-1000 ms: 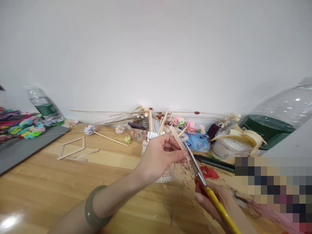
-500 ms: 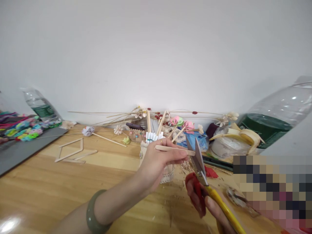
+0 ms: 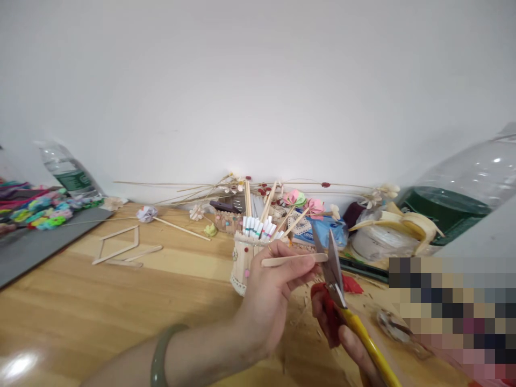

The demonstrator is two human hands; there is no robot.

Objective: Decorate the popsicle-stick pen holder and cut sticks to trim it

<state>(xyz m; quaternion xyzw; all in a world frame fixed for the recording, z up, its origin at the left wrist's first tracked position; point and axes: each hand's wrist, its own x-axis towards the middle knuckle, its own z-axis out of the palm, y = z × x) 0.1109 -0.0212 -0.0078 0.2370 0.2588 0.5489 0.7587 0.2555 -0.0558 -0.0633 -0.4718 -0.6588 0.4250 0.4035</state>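
Observation:
Between thumb and fingers, my left hand (image 3: 278, 279) pinches a flat wooden craft stick (image 3: 288, 260), held roughly level. The stick's right end lies between the parted blades of the scissors (image 3: 334, 274). Around the red and yellow handles of those scissors, my right hand (image 3: 352, 346) is closed, with the blades pointing up. Just behind my left hand stands a stick-covered pen holder (image 3: 241, 263) trimmed with lace. It contains several markers (image 3: 258, 228), chopsticks and paper flowers (image 3: 312, 209).
Craft sticks (image 3: 119, 248) form an open outline on the wooden table (image 3: 161, 301) at left. A grey board (image 3: 52, 234) with colourful pipe-cleaner pieces (image 3: 48, 212) lies far left. Bottles (image 3: 74, 174) lean at both sides. A banana peel (image 3: 419, 226) and red paper (image 3: 352, 285) are right.
My left hand has shifted slightly right and down with the craft stick, whose left end has dipped. More of the pen holder shows. The scissors remain parted around the stick's end.

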